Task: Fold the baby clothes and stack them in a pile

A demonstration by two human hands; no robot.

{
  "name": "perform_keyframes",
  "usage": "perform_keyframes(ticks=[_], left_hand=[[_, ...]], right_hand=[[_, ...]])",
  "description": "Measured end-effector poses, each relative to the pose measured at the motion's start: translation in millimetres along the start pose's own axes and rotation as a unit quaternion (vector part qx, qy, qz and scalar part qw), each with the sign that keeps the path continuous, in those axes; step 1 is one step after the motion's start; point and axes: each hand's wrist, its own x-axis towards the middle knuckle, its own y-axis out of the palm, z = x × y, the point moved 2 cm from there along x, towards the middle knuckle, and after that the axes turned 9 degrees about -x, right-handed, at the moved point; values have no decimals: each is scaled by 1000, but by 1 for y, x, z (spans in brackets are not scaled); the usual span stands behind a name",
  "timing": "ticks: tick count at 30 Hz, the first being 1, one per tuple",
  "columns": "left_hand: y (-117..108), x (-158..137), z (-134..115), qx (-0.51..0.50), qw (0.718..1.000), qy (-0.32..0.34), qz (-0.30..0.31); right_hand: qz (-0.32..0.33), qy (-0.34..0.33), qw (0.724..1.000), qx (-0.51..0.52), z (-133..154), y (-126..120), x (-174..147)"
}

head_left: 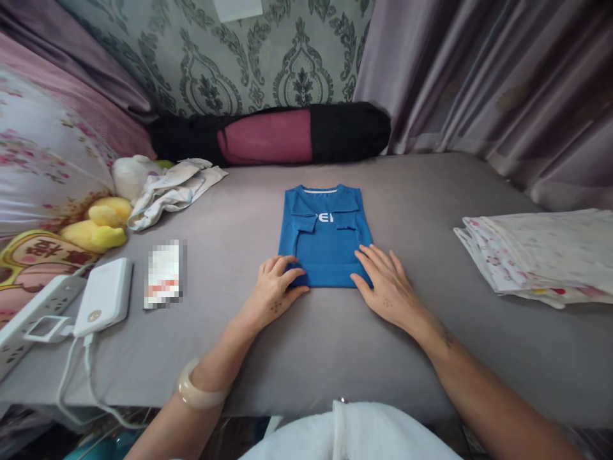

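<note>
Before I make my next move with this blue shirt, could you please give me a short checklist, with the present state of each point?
1. Left hand at the near left corner of the blue shirt: ok.
2. Right hand at the near right corner: ok.
3. Both sleeves folded inward, over the front: ok.
4. White letters fully visible: not ok, the folded sides cover part of them.
5. Stack of folded cloths and white charging device apart from the shirt: ok.
6. Underside of the shirt smooth: cannot tell, it is hidden.
</note>
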Motion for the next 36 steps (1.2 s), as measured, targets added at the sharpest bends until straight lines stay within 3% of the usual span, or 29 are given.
perform_keyframes(ticks=[7,11,15,28,36], left_hand=[[-1,2,-4,-22,997,75,-6],[-1,4,-8,-12,993,108,-34],[-1,10,-11,-7,995,80,-50],[1,7,3,31,999,44,-2],[-5,2,13,28,999,20,17]], right_hand=[[-28,-118,989,90,8,-7,-2],[-30,-109,988,106,8,-5,-1],[-31,-94,990,97,6,-5,0],[-24,-16,998,56,-18,11,2],[-25,-76,997,7,-23,13,1]])
